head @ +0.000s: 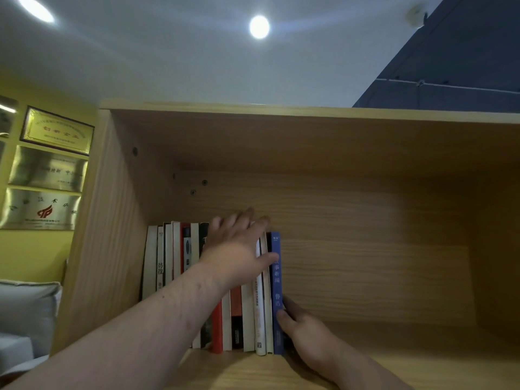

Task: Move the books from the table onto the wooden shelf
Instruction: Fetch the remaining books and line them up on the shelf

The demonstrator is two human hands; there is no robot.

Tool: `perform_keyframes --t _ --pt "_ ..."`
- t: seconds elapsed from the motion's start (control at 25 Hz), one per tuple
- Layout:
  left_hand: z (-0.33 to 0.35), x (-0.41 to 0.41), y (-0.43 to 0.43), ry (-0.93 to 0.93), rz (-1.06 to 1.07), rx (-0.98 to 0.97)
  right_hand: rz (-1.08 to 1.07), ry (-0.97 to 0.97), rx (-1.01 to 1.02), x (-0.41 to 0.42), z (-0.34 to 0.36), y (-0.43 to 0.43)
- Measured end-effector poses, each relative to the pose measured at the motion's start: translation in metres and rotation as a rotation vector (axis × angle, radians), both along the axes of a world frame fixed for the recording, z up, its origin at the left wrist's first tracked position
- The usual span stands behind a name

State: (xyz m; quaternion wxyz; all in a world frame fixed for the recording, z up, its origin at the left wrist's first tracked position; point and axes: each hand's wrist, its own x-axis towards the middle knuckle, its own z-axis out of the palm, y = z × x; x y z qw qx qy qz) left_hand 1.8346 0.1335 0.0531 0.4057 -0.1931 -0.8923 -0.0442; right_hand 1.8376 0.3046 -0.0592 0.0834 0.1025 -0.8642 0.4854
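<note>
Blue book: we have it upright on the wooden shelf, last in the row of books, its left cover against the white book next to it.
Right hand: it grips the blue book's lower end, thumb at the spine and fingers along the right cover. We judge this braces the unsupported side so the row cannot lean.
Left hand: it lies open across the tops just left of the blue book, thumb on the blue spine, seemingly pressing the books back level.
Edges: the row stands left of the blue book and reaches nearly to the shelf's side wall. Some spines stand close to the front lip.
Open room: bare board runs right of the blue book and there is tall clearance above it, so further books can go in there.
Beyond: plaques hang on the yellow wall far left of the blue book.
</note>
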Motion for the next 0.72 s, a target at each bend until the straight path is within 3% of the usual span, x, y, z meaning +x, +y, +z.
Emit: perform_keyframes --t 0.32,0.48,0.72 --pt "-0.003 0.008 0.016 0.055 -0.070 0.241 0.000 0.016 0.035 -0.011 -0.006 0.006" --pt "-0.002 0.025 0.021 0.049 -0.108 0.267 0.005 0.016 0.035 -0.004 -0.001 0.005" --pt "-0.023 0.049 0.022 0.204 -0.066 0.342 0.006 0.038 -0.005 -0.003 -0.004 0.004"
